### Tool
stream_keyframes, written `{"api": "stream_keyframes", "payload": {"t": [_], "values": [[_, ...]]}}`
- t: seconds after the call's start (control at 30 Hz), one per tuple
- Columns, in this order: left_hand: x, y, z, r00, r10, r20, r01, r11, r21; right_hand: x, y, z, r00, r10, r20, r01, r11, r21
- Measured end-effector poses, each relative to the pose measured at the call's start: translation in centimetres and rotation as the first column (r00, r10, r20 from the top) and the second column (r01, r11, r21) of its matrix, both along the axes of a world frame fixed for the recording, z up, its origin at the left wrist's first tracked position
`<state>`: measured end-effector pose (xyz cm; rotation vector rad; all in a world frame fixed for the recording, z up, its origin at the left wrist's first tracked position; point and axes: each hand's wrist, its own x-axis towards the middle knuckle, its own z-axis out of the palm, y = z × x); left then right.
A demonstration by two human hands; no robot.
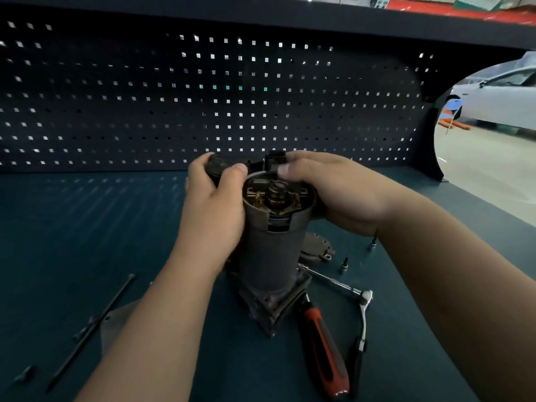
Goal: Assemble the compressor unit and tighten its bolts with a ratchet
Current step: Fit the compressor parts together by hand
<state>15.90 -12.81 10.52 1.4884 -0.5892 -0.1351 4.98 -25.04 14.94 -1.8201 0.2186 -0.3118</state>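
Forearms (162, 329) frame the scene as left hand (214, 198) and right hand (327, 190) curl their fingers round a black cap (217, 163) at the open top of the upright compressor (269, 256). The cap likely needs squaring before pressing. Ratchet (362, 317) lies right of the compressor.

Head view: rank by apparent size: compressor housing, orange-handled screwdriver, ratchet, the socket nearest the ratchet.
1. compressor housing: clearly largest.
2-3. orange-handled screwdriver and ratchet: similar length, the screwdriver thicker; not ranking them.
4. socket: smallest, though it lies farther from the camera.
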Motion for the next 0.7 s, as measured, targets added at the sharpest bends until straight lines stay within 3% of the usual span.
{"api": "stream_keyframes", "payload": {"t": [0.07,0.1,0.13,0.17,0.2,0.23,0.3,0.43,0.53,0.63,0.7], "values": [[1.1,0.0,0.0,0.995,-0.078,-0.065,0.077,0.997,-0.011,-0.2,-1.1,-1.0,0.991,-0.128,0.032,0.128,0.992,0.003],[1.7,0.1,-0.1,0.988,-0.114,-0.101,0.112,0.993,-0.029,-0.5,-1.9,-1.8,0.963,-0.266,0.038,0.269,0.957,-0.107],[2.2,0.1,-0.2,0.98,-0.141,-0.138,0.134,0.989,-0.058,-0.9,-2.9,-2.9,0.912,-0.409,0.031,0.395,0.854,-0.338],[2.6,0.1,-0.4,0.973,-0.161,-0.167,0.147,0.985,-0.093,-1.5,-3.6,-4.1,0.858,-0.514,-0.029,0.396,0.694,-0.601],[3.0,0.1,-0.6,0.966,-0.179,-0.184,0.158,0.979,-0.126,-2.2,-3.8,-5.5,0.824,-0.552,-0.129,0.261,0.571,-0.779],[3.2,0.0,-0.7,0.962,-0.196,-0.189,0.168,0.974,-0.153,-2.7,-3.6,-6.9,0.803,-0.54,-0.251,0.077,0.512,-0.855],[3.2,-0.3,-0.9,0.959,-0.218,-0.179,0.184,0.965,-0.187,-3.7,-2.3,-9.0,0.766,-0.453,-0.455,-0.194,0.511,-0.837],[2.6,-1.1,-1.0,0.966,-0.191,-0.174,0.142,0.955,-0.262,-4.2,0.5,-10.7,0.723,-0.32,-0.613,-0.392,0.541,-0.745],[2.3,-1.3,-1.3,0.967,-0.154,-0.201,0.082,0.942,-0.325,-3.6,0.9,-11.2,0.711,-0.312,-0.63,-0.391,0.569,-0.724],[2.8,-0.8,-1.3,0.969,-0.109,-0.221,0.024,0.935,-0.355,-3.0,0.0,-11.6,0.729,-0.294,-0.618,-0.296,0.679,-0.672],[3.5,-0.1,-1.0,0.979,-0.067,-0.195,-0.007,0.935,-0.354,-2.3,-0.4,-11.9,0.754,-0.34,-0.562,-0.221,0.674,-0.705]]}}
